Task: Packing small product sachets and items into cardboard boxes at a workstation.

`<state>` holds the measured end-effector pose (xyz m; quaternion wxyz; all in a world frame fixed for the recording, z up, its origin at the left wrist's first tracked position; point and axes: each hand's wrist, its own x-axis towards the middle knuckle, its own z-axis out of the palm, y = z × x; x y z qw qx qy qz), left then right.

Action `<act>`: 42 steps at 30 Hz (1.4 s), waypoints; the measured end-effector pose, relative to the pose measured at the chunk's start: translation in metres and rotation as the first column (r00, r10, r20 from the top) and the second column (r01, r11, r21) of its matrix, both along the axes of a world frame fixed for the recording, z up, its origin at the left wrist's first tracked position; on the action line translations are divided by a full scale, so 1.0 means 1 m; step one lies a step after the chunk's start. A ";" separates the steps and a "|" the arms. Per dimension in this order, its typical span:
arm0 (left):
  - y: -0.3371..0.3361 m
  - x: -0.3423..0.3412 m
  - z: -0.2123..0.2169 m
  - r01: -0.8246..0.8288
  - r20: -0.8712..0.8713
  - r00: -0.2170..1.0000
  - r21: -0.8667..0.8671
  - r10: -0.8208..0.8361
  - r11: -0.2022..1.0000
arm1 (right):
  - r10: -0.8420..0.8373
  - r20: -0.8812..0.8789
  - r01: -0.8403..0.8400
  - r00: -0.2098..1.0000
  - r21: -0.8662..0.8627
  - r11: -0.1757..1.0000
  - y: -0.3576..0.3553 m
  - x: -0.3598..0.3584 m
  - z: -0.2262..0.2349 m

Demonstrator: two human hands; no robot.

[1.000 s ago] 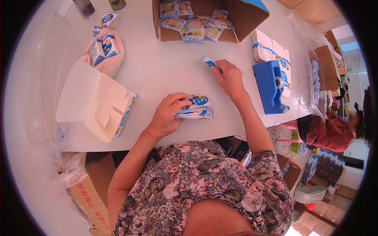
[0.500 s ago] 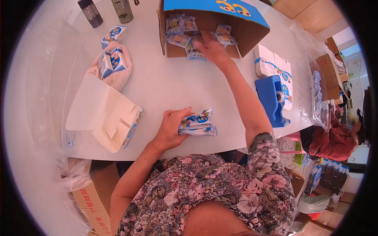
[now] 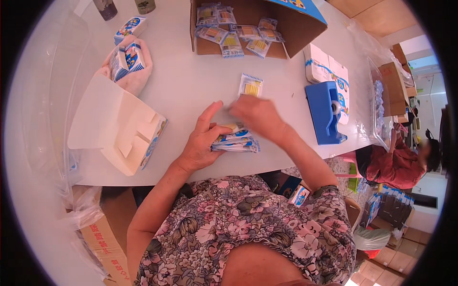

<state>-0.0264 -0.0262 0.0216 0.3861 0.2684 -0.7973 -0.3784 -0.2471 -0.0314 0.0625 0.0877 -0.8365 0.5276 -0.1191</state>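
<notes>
My left hand [image 3: 195,145] is around a stack of small flat plastic packets [image 3: 236,142] with blue-and-white printing, its index finger raised off them. Just above and to the right is my right hand [image 3: 260,117], blurred, with its fingertips bent down and hard to make out. A clear packet [image 3: 251,85] with yellow sticks inside and striped ends shows beyond its knuckles; whether the hand touches it I cannot tell. At the far side a cardboard box [image 3: 305,33] lies on its side, its mouth toward me, with several similar packets [image 3: 232,45] inside and at its lip.
An open white carton [image 3: 102,121] stands at left, beside a pink cloth-like holder [image 3: 143,76] with small printed packs. Another pack [image 3: 130,29] and two bottles [image 3: 106,8] are behind. At right are a blue tape dispenser [image 3: 326,114] and flat white cartons [image 3: 327,66]. A person in red [image 3: 398,164] sits beyond.
My right hand has come back from the box to beside the stack. A packet now shows on the table side beyond it. My left index finger has lifted. The view has shifted slightly.
</notes>
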 end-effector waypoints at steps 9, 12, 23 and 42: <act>0.007 0.000 -0.015 0.016 -0.011 1.000 0.135 -0.014 0.991 | -0.590 -0.309 0.628 0.746 0.033 0.778 -0.023 -0.024 -0.005; 0.002 0.001 -0.016 0.058 0.029 0.998 0.076 -0.060 0.995 | -0.551 -0.150 0.561 0.821 0.029 0.827 -0.020 -0.023 -0.011; 0.002 0.006 -0.019 0.085 0.050 0.995 -0.016 -0.084 0.996 | -0.224 0.386 0.162 0.895 0.186 0.969 -0.123 -0.080 0.009; -0.004 -0.001 -0.017 0.064 -0.040 0.997 0.013 -0.064 0.998 | -0.240 0.150 0.272 0.959 -0.255 0.928 -0.023 -0.070 -0.027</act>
